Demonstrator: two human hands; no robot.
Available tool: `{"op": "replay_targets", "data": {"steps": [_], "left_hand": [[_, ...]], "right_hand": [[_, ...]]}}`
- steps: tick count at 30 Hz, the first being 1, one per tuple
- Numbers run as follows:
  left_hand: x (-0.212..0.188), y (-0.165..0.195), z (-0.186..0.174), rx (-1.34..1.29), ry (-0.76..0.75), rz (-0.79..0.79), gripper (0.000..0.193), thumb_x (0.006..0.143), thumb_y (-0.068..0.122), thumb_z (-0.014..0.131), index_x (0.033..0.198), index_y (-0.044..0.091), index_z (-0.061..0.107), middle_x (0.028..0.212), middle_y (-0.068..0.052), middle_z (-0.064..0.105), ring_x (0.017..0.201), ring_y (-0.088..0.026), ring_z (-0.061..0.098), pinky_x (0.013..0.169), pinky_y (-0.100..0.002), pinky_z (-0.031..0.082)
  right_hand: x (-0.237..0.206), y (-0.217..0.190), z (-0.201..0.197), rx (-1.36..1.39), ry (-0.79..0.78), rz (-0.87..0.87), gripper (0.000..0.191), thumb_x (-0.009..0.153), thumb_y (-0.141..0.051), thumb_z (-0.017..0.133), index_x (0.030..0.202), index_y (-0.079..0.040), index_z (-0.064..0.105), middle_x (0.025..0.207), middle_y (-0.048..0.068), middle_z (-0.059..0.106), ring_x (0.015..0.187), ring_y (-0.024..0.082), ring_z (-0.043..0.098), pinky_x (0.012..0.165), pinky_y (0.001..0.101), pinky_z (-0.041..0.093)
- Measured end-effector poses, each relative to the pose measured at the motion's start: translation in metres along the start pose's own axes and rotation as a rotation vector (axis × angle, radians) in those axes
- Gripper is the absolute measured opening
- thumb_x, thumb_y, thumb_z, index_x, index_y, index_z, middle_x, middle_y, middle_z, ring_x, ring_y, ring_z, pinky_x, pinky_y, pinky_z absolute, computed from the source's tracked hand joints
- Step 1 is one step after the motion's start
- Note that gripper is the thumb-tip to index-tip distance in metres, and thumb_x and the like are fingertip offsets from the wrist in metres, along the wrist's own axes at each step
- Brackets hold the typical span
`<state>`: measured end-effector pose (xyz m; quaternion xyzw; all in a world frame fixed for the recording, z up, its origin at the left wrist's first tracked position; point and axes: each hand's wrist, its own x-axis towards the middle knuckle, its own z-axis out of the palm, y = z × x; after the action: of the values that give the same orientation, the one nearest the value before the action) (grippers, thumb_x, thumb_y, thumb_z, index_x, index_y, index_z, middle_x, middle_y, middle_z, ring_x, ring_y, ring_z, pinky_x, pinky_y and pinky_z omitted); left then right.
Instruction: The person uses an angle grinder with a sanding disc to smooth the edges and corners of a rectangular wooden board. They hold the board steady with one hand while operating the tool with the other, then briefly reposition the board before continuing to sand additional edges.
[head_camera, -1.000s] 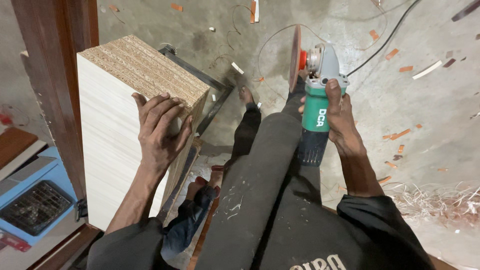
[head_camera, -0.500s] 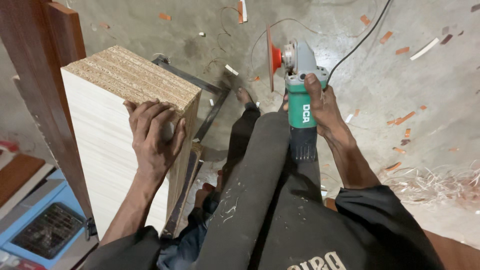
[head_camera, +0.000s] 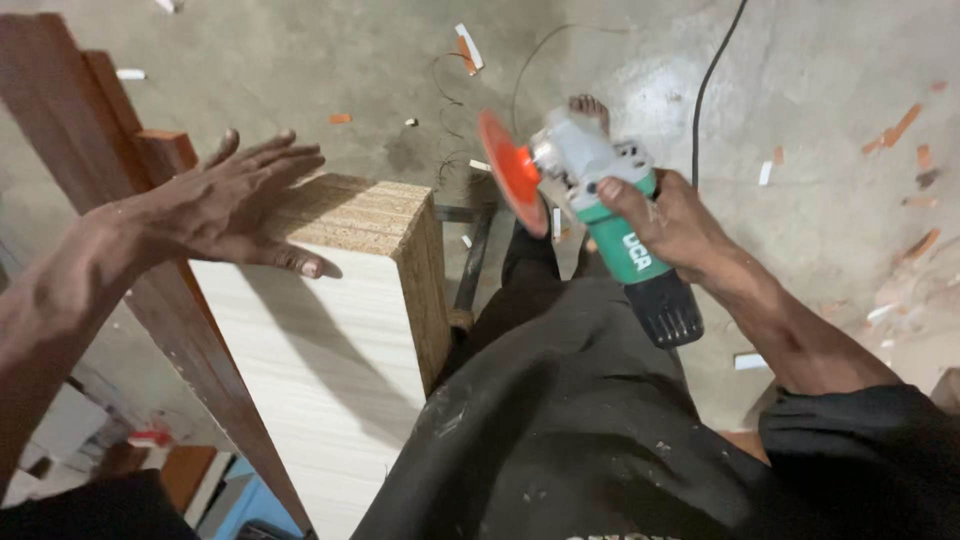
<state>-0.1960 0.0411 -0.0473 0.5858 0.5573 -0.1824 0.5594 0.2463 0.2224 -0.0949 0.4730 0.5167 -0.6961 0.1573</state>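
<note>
- My left hand (head_camera: 240, 200) is open, fingers spread flat and apart, palm down over the top edge of the board (head_camera: 340, 340). The fingertips reach past the near corner; whether the palm touches the board I cannot tell.
- My right hand (head_camera: 675, 220) is clamped around the green body of the grinder (head_camera: 610, 215), thumb across the top, fingers wrapped under.
- The grinder is held in the air above my knee, tilted, with its grey head pointing away from me and its black rear end toward me.
- The orange disc (head_camera: 510, 185) sits on the left of the grinder head, edge-on to the camera, just right of the board and apart from it.
- The board stands upright on edge. Its top edge shows raw chip core; its broad face toward me is pale with a light wood grain.
- Brown planks (head_camera: 110, 130) stand behind and left of the board, leaning close against it.
- A black cable (head_camera: 705, 90) runs from behind the grinder away across the concrete floor (head_camera: 820, 120).
- My black trousers (head_camera: 560, 400) fill the lower centre; one bare foot (head_camera: 590, 108) shows on the floor beyond the grinder.
- Orange and white scraps lie scattered over the floor, mostly at the right.
</note>
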Motion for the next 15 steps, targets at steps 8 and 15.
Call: {"op": "replay_targets", "data": {"steps": [8, 15], "left_hand": [[0.012, -0.015, 0.017, -0.059, -0.209, 0.092, 0.132, 0.057, 0.084, 0.06, 0.164, 0.026, 0.009, 0.17, -0.011, 0.0, 0.154, -0.033, -0.003, 0.115, -0.071, 0.001], [0.024, 0.001, -0.006, -0.113, -0.45, -0.037, 0.142, 0.05, 0.081, 0.073, 0.163, 0.037, 0.0, 0.169, -0.005, -0.013, 0.154, -0.028, -0.019, 0.116, -0.07, -0.008]], "right_hand": [[-0.016, -0.002, 0.042, -0.002, -0.077, -0.137, 0.068, 0.088, -0.064, 0.056, 0.101, 0.0, 0.071, 0.07, 0.01, 0.074, 0.064, 0.019, 0.075, 0.057, 0.0316, 0.06], [-0.009, 0.003, 0.053, -0.128, -0.062, -0.074, 0.066, 0.086, -0.062, 0.059, 0.09, 0.001, 0.075, 0.062, 0.01, 0.072, 0.057, 0.019, 0.073, 0.056, 0.0319, 0.057]]}}
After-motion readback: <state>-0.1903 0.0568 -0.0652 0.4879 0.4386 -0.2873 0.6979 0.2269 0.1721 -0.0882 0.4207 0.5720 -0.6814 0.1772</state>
